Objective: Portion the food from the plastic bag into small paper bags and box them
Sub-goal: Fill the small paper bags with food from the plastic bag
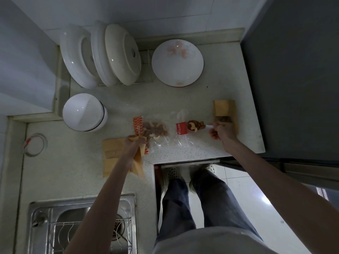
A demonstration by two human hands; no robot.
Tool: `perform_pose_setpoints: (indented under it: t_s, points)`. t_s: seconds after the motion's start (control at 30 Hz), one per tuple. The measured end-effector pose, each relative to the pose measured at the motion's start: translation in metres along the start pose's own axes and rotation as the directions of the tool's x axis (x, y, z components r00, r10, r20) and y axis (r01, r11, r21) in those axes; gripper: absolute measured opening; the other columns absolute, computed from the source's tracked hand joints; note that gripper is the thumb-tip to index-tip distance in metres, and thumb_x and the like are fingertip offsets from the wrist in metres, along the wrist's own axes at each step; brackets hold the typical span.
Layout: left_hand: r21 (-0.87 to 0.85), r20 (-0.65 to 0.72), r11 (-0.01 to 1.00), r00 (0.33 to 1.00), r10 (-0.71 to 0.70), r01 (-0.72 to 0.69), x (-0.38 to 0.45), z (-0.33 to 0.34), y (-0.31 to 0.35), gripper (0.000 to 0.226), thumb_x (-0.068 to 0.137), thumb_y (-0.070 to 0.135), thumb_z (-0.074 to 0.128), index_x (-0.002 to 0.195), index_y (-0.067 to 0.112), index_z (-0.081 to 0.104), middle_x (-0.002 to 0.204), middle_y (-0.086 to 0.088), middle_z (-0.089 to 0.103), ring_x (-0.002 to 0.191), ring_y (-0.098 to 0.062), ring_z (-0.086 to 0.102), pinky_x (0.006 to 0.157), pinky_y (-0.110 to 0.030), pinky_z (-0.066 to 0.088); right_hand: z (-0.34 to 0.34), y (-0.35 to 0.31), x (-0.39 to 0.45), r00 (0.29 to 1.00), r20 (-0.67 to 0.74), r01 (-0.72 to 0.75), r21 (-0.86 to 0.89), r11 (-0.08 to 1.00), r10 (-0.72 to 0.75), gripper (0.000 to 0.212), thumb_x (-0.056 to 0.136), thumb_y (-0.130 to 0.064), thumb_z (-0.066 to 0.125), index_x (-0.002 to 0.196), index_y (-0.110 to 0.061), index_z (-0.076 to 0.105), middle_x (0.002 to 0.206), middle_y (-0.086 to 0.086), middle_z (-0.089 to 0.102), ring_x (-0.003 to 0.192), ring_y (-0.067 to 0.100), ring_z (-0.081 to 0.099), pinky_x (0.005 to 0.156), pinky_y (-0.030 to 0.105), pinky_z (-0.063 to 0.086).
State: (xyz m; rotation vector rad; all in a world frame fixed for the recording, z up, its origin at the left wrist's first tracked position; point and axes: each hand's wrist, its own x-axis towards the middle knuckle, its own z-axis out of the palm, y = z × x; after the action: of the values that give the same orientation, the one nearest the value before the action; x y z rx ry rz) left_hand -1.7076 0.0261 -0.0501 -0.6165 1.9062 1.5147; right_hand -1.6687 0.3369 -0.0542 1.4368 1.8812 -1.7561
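The right hand (221, 132) pinches a spoon of mixed nuts (195, 125) just left of the brown box (224, 114). The left hand (133, 143) grips a small brown paper bag (138, 162), its length toward the person, beside the clear plastic bag (156, 131).

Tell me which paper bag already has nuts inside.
The paper bag at the counter's right edge, by the right hand; nuts show in its opening. The bag the left hand holds shows none.
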Motion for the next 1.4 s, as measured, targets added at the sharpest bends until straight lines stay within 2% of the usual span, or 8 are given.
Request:
perform_pose_setpoints:
  t_s: [0.17, 0.27, 0.37, 0.47, 0.63, 0.87, 1.1, 1.4]
  points:
    - [0.006, -0.121, 1.000, 0.993, -0.003, 0.004, -0.004, 0.003, 0.001, 0.036, 0.063, 0.014, 0.074, 0.097, 0.015, 0.064, 0.081, -0.002, 0.072, 0.084, -0.029, 0.066, 0.063, -0.035, 0.055, -0.015, -0.007, -0.004, 1.000, -0.027, 0.003, -0.023, 1.000, -0.004, 0.017, 0.095, -0.017, 0.053, 0.086, -0.009, 0.064, 0.064, 0.008, 0.064, 0.042, 0.009, 0.055, 0.039, 0.019, 0.045]
    - [0.162, -0.157, 0.987, 0.987, 0.016, 0.009, -0.011, 0.005, 0.003, 0.066, 0.055, 0.025, 0.078, 0.115, 0.015, 0.052, 0.117, -0.009, 0.056, 0.102, -0.029, 0.061, 0.083, -0.042, 0.056, -0.022, -0.017, -0.013, 0.998, -0.021, 0.054, -0.035, 0.998, -0.055, 0.019, 0.095, -0.015, 0.053, 0.079, -0.013, 0.064, 0.064, 0.008, 0.064, 0.046, 0.011, 0.056, 0.044, 0.021, 0.048]
    - [0.322, -0.126, 0.930, 0.966, 0.226, -0.176, -0.027, 0.011, 0.016, 0.064, 0.066, 0.013, 0.082, 0.120, 0.019, 0.049, 0.120, 0.001, 0.040, 0.100, -0.013, 0.051, 0.072, -0.017, 0.046, -0.026, -0.032, -0.027, 0.995, -0.006, 0.100, -0.032, 0.994, -0.100, 0.019, 0.094, -0.013, 0.053, 0.080, -0.013, 0.065, 0.063, 0.007, 0.064, 0.048, 0.013, 0.057, 0.047, 0.022, 0.050]
    - [0.351, -0.040, 0.842, 0.892, 0.450, -0.409, -0.046, 0.022, 0.040, 0.058, 0.070, 0.007, 0.083, 0.102, 0.044, 0.051, 0.096, 0.019, 0.060, 0.090, 0.005, 0.060, 0.064, -0.010, 0.044, -0.029, -0.050, -0.043, 0.991, 0.036, 0.132, -0.008, 0.991, -0.132, 0.017, 0.094, -0.011, 0.053, 0.085, -0.009, 0.068, 0.063, 0.009, 0.064, 0.052, 0.017, 0.057, 0.055, 0.028, 0.051]
    - [0.346, 0.034, 0.766, 0.823, 0.566, -0.541, -0.072, 0.040, 0.086, 0.055, 0.073, 0.009, 0.080, 0.111, 0.026, 0.044, 0.096, 0.011, 0.054, 0.082, -0.007, 0.060, 0.054, -0.010, 0.049, -0.038, -0.091, -0.082, 0.966, 0.112, 0.233, 0.001, 0.972, -0.232, 0.018, 0.092, -0.011, 0.054, 0.084, -0.006, 0.070, 0.050, 0.003, 0.062, 0.039, 0.010, 0.054, 0.040, 0.020, 0.042]
    - [0.464, 0.057, 0.649, 0.751, 0.657, -0.603, -0.100, 0.058, 0.131, 0.067, 0.071, 0.016, 0.078, 0.119, 0.040, 0.037, 0.114, 0.009, 0.049, 0.093, -0.010, 0.053, 0.046, -0.006, 0.044, -0.053, -0.157, -0.145, 0.924, 0.143, 0.359, -0.002, 0.933, -0.355, 0.019, 0.094, -0.011, 0.052, 0.088, -0.006, 0.070, 0.056, 0.009, 0.058, 0.043, 0.014, 0.050, 0.040, 0.022, 0.038]
    - [0.432, 0.072, 0.594, 0.683, 0.727, -0.679, -0.124, 0.066, 0.169, 0.067, 0.070, 0.016, 0.080, 0.126, 0.023, 0.044, 0.119, 0.002, 0.055, 0.110, -0.018, 0.054, 0.090, -0.041, 0.052, -0.068, -0.202, -0.194, 0.849, 0.220, 0.487, 0.024, 0.873, -0.480, 0.026, 0.095, -0.008, 0.049, 0.084, -0.005, 0.072, 0.053, 0.009, 0.056, 0.042, 0.013, 0.047, 0.041, 0.021, 0.037]
    - [0.451, 0.033, 0.507, 0.582, 0.813, -0.735, -0.144, 0.072, 0.200, 0.063, 0.065, 0.020, 0.078, 0.118, 0.025, 0.044, 0.111, 0.007, 0.056, 0.104, -0.013, 0.056, 0.084, -0.025, 0.049, -0.070, -0.231, -0.218, 0.792, 0.254, 0.558, 0.068, 0.827, -0.555, 0.024, 0.093, -0.002, 0.047, 0.087, 0.003, 0.070, 0.051, 0.011, 0.054, 0.039, 0.014, 0.043, 0.036, 0.019, 0.033]
